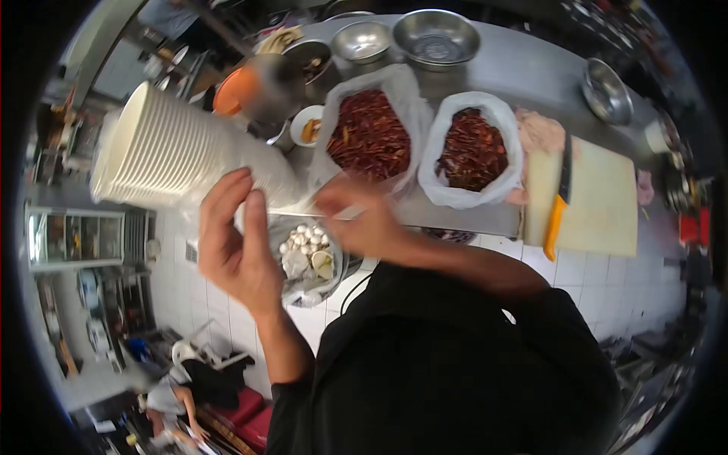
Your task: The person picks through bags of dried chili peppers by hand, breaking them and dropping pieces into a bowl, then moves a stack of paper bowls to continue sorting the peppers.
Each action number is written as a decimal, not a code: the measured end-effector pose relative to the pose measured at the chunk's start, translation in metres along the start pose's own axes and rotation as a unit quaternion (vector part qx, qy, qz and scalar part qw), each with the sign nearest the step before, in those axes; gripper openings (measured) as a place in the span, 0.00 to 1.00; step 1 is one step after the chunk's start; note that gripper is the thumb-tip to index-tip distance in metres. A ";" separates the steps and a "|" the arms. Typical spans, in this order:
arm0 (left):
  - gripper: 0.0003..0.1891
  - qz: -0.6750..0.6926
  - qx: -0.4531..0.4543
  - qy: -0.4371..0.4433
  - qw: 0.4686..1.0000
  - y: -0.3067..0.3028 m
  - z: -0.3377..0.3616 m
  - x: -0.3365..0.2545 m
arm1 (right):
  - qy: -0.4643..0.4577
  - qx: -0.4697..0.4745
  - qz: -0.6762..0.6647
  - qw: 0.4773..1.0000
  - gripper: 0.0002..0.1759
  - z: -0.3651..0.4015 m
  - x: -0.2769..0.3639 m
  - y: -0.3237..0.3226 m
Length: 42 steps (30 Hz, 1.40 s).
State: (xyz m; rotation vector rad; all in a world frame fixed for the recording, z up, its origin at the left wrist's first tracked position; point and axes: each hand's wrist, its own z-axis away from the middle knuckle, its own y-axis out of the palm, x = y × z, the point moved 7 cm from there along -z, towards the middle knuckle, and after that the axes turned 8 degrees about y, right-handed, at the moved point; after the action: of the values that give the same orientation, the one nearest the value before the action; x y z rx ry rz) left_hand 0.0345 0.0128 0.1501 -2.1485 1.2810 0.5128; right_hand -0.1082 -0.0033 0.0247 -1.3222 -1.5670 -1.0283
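A long stack of white paper cups (163, 148) in a clear plastic sleeve (265, 171) lies slantwise at the left, its open rims toward the far left. My left hand (239, 243) is against the sleeve's near side, its thumb and fingers curled together on the plastic. At the sleeve's narrow end is my right hand (368, 220), smeared by motion, so its grip does not show clearly. Just beyond it stands an open plastic bag of dried red chillies (369, 135). A second white bag of dried chillies (473, 148) stands to the right.
A knife with an orange handle (557, 220) lies on a white cutting board (603, 197) at the right. Steel bowls (436, 38) stand along the back. Below the table edge is a bag of garlic bulbs (307, 241). Another person (174, 402) is at lower left.
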 end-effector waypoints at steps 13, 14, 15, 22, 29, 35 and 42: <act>0.07 -0.020 0.014 -0.246 0.969 -0.072 0.110 0.089 | 0.166 -0.084 0.562 0.806 0.08 -0.008 -0.059 -0.188; 0.07 0.003 0.015 -0.260 0.965 -0.068 0.115 0.093 | 0.164 -0.091 0.559 0.808 0.10 -0.012 -0.073 -0.211; 0.07 0.024 0.015 -0.274 0.961 -0.064 0.119 0.095 | 0.167 -0.090 0.569 0.800 0.11 -0.017 -0.087 -0.223; 0.08 0.049 0.118 -0.168 0.978 -0.010 0.087 0.057 | 0.215 -0.032 0.610 0.762 0.12 -0.049 -0.144 -0.213; 0.07 0.081 0.163 -0.122 0.976 0.032 0.078 0.036 | 0.187 -0.076 0.573 0.794 0.07 -0.026 -0.116 -0.235; 0.09 0.148 0.243 -0.076 0.956 0.113 0.070 0.025 | 0.160 -0.217 0.383 0.883 0.06 0.008 -0.072 -0.257; 0.16 0.135 0.306 0.054 0.941 0.234 0.070 0.015 | 0.315 -0.253 0.002 0.915 0.07 0.049 -0.044 -0.247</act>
State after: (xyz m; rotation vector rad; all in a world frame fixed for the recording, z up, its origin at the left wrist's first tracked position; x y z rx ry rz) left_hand -0.1681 -0.0387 0.0219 -1.5080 1.5587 0.0734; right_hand -0.3519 0.0010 -0.0520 -1.1351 -0.8335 -1.7297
